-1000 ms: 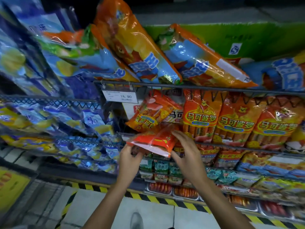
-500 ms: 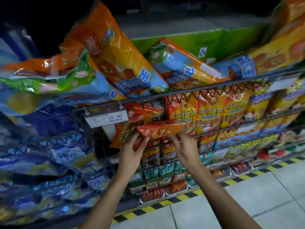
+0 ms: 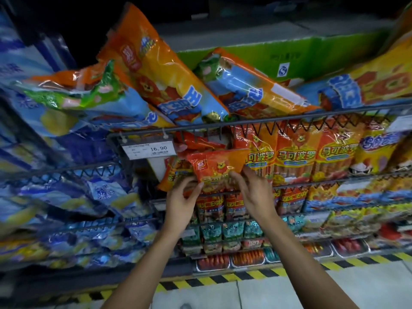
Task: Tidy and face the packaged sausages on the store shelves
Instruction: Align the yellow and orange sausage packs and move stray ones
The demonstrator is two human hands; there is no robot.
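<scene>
Both hands hold one orange sausage pack (image 3: 219,167) upright against the wire shelf (image 3: 289,121): left hand (image 3: 182,201) at its lower left, right hand (image 3: 254,192) lower right.

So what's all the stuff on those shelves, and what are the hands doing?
held sausage pack: one, orange-red, in front of the second shelf, near the price tag.
upright sausage packs: at least three, orange, second shelf, right of the held one.
big bags: several, orange and blue, lying tilted on the top shelf.
price tag: one, white, reads 16.90, hanging from the top shelf's rail.
green box: one, behind the top bags.
blue packs: many, blurred, left shelves.
left hand: holds the pack's lower left.
right hand: holds its lower right.
</scene>
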